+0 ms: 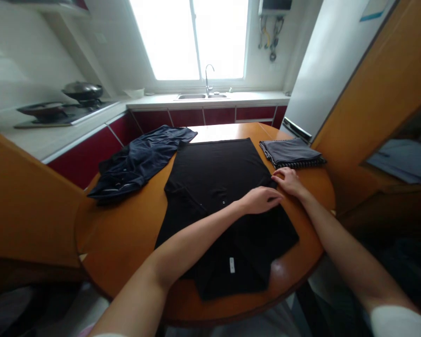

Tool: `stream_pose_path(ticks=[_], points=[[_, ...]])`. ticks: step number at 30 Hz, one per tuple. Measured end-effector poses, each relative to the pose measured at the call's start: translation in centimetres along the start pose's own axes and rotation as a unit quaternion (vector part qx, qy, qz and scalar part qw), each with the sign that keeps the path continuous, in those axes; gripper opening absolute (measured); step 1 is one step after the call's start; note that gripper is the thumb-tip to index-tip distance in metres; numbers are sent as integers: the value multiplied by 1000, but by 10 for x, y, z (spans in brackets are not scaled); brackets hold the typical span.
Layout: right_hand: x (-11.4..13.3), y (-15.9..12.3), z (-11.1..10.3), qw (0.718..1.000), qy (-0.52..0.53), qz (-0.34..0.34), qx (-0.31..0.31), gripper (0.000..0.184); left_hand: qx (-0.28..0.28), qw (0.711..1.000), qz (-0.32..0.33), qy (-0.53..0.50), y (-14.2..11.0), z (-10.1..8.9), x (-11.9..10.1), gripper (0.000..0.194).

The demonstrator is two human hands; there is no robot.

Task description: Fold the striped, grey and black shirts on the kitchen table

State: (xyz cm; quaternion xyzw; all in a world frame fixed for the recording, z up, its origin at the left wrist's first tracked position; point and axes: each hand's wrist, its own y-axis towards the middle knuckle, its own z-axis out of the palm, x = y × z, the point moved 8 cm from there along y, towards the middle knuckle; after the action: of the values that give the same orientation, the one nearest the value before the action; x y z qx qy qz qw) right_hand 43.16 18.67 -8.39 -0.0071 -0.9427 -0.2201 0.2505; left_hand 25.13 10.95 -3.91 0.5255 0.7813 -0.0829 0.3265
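A black shirt (pixel 214 164) lies spread flat on the wooden table (pixel 119 229), its collar end with a small white label (pixel 232 265) towards me. My left arm reaches across the cloth, and my left hand (pixel 261 200) has its fingers closed at the right edge of the shirt. Just beyond it, my right hand (pixel 289 181) pinches the same edge with thumb and fingertips. Both hands are close together, beside the underarm and sleeve part. The cloth between the fingertips is mostly hidden.
Dark blue clothing (pixel 143 157) lies rumpled at the table's left. A folded grey stack of cloth (pixel 291 152) with a striped layer sits at the far right, near my right hand. Behind are a sink (pixel 192 96), a stove with pans (pixel 82 91) and a fridge (pixel 317 65).
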Motion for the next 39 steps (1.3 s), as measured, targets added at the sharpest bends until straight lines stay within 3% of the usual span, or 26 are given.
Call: stream_pose_path(ticks=[2,5,8,13,17,21,26,32,39], points=[[-2,2,-4,999,44,13,-17,24,-122,989,-69,45,-1,-20,20,32],[-8,5,-11,993,98,43,-44,26,-178,969,-135,106,-6,-29,41,36],[-2,7,-15,992,119,27,-42,23,-166,968,-161,93,-5,-27,55,41],[26,3,-10,981,174,-83,27,28,-148,970,-193,-1,3,-23,69,47],[25,0,-2,978,173,-95,66,34,-106,967,-231,-13,7,-26,75,48],[27,-3,0,977,155,-111,93,29,-77,961,-266,0,8,-25,79,44],[37,-5,-7,971,193,-107,89,23,-110,961,-253,5,10,-25,78,45],[40,-1,-8,972,206,-95,69,23,-168,956,-229,-73,8,-32,78,55],[25,4,-2,985,153,-50,64,30,-148,964,-218,-21,7,-40,71,32]])
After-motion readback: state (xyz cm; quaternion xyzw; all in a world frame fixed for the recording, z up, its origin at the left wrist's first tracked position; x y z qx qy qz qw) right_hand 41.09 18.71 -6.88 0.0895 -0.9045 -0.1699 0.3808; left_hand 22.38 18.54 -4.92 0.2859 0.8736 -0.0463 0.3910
